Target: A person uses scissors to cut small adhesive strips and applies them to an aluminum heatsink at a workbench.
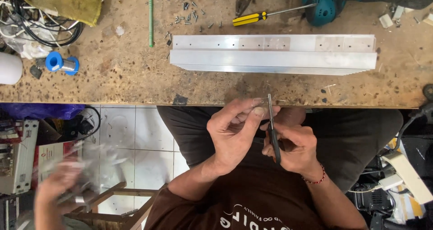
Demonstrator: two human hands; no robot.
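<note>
My left hand (pixel 234 128) pinches a small clear piece (pixel 259 103) between thumb and fingertips, just below the workbench's front edge. My right hand (pixel 293 149) grips black-handled scissors (pixel 272 131), whose blades point up and meet that clear piece. Both hands hover over my lap, close together and touching. On the bench just beyond them lies a long stack of aluminium profiles (pixel 273 54).
A yellow-handled screwdriver (pixel 252 17), several loose screws (pixel 187 11), a green rod (pixel 150 18), a blue solder spool (pixel 61 63), tangled cables (pixel 40 27) and a teal power tool (pixel 322 4) lie on the worn wooden bench (pixel 112 81). Another person's blurred hand (pixel 56 185) moves at lower left.
</note>
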